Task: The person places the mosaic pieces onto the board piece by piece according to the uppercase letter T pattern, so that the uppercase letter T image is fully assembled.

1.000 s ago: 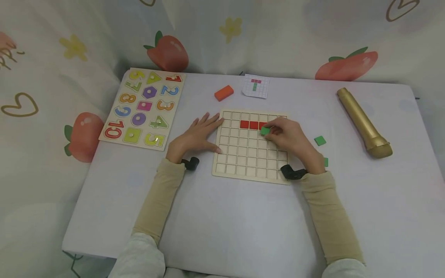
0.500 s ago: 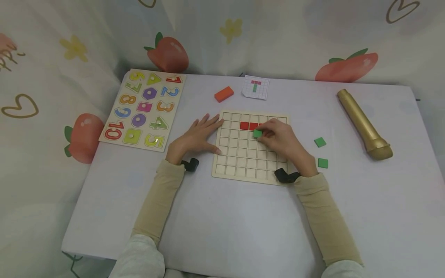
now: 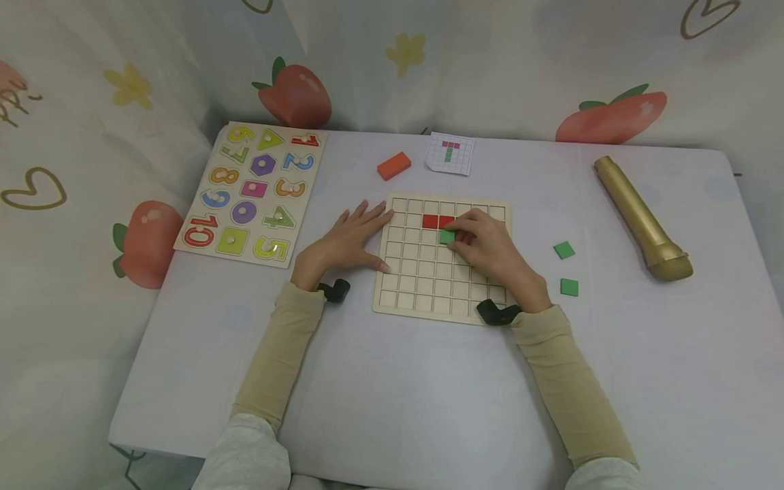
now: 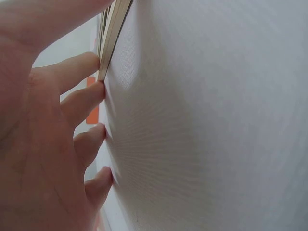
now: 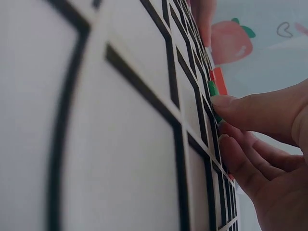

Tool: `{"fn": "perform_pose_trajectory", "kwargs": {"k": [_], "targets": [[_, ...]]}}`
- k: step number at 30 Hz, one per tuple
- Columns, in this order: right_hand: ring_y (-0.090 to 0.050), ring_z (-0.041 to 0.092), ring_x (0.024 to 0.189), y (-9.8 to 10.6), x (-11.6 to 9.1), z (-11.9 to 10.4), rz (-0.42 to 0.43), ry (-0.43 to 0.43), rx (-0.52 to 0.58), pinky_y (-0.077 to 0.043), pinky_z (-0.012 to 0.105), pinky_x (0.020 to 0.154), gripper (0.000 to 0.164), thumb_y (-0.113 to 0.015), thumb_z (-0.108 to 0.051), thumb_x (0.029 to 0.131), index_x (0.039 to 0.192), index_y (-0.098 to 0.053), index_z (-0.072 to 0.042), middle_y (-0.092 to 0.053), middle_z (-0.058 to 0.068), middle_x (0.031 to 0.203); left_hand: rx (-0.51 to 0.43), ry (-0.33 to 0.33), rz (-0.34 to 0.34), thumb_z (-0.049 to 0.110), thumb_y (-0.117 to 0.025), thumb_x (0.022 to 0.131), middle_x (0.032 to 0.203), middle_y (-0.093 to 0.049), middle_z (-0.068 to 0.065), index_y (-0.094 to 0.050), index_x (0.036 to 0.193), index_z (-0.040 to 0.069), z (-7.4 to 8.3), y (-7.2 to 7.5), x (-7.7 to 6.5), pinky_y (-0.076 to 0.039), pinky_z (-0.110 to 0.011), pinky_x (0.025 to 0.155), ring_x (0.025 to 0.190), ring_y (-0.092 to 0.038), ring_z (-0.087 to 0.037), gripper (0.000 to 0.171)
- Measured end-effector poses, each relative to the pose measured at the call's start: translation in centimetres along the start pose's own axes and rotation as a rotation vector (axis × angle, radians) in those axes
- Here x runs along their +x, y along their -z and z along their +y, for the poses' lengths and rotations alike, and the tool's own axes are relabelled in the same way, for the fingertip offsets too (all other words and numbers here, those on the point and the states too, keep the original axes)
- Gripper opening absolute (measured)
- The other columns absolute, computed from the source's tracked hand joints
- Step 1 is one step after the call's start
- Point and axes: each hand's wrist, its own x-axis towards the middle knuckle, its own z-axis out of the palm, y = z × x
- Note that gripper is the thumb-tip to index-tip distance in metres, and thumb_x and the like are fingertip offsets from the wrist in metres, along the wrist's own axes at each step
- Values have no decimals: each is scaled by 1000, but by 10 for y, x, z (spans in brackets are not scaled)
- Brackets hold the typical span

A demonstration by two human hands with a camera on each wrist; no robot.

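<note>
Inside grid-board cells (image 3: 410, 250), red tiles (image 3: 431, 221) beside a pinched green tile (image 3: 446, 237).

- reads 1, 2, 3, 4, 5 from far to near down the right side of the flat cream rectangular puzzle board (image 3: 257, 229), in red, blue, orange, green and yellow
- reads 6, 7, 8, 9, 10 down its left side
- reads "pp" in cut-off brown script (image 3: 13, 102) on the white fruit-printed fabric curtain (image 3: 202, 41)

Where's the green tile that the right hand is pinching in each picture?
Head: green tile just right of centre, in the right hand.
Left wrist: not in it.
Right wrist: right of centre, slightly above the middle, partly hidden.
Shared landmark: wooden grid board.
</note>
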Motion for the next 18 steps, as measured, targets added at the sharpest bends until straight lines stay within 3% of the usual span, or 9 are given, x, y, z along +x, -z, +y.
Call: {"fn": "perform_pose_trajectory", "kwargs": {"k": [7,18], "targets": [[-62,27,90,1,-1,-1,-8,2,8,-53,37,80,26,-74,1,91,117,-75,1,-64,15,106,7,-3,1,47,-84,82,175,-2,4,-16,167,26,0,0,0,8,-48,132,161,11,-24,111],[-65,28,90,21,-15,10,50,-36,-1,-54,40,79,25,-76,-3,91,116,-75,-3,-71,14,105,7,-1,-1,47,-83,84,175,-1,5,-15,167,27,0,-1,-1,8,-47,132,161,11,-23,110]]}}
